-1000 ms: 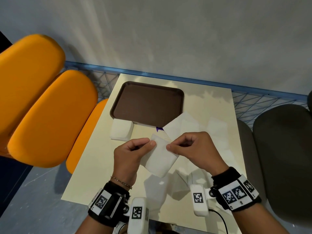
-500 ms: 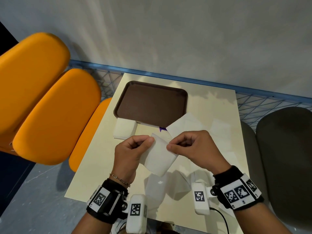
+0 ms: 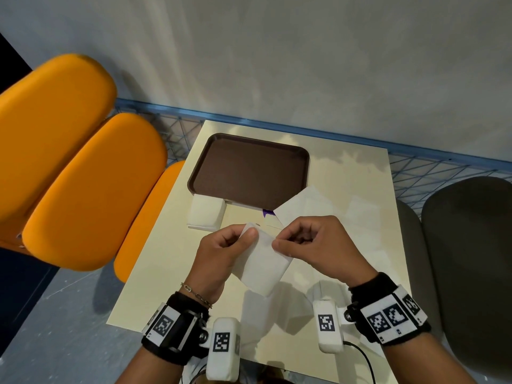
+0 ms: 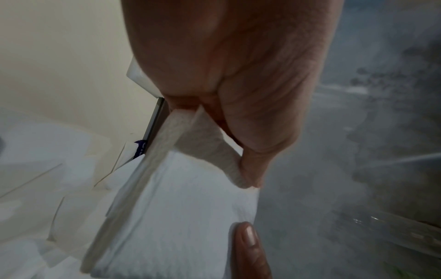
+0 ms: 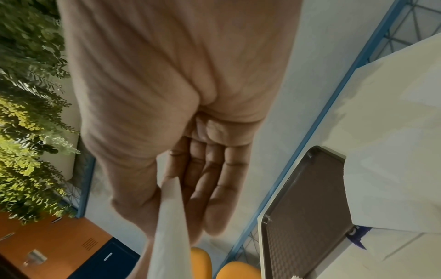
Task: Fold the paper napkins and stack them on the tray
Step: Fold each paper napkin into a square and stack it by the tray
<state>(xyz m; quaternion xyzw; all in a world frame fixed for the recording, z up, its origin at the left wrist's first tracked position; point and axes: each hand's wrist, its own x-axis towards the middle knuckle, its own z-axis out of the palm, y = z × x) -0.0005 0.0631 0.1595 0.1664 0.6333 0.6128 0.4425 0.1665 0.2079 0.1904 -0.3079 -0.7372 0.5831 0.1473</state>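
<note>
Both hands hold one white paper napkin in the air above the table's middle. My left hand pinches its upper left corner between thumb and curled fingers; the left wrist view shows the napkin hanging folded from that pinch. My right hand pinches the upper right edge, and the napkin's edge runs past its thumb in the right wrist view. The brown tray lies at the table's far left with nothing on it. A stack of white napkins sits by its near left corner.
More white napkins lie spread on the cream table, one overlapping the tray's near right corner. Orange seats stand at the left, a dark grey seat at the right. A blue wire fence runs behind the table.
The two hands have stayed close together on the napkin, working its top edge; the napkin hangs in much the same place. The head view has shifted slightly.
</note>
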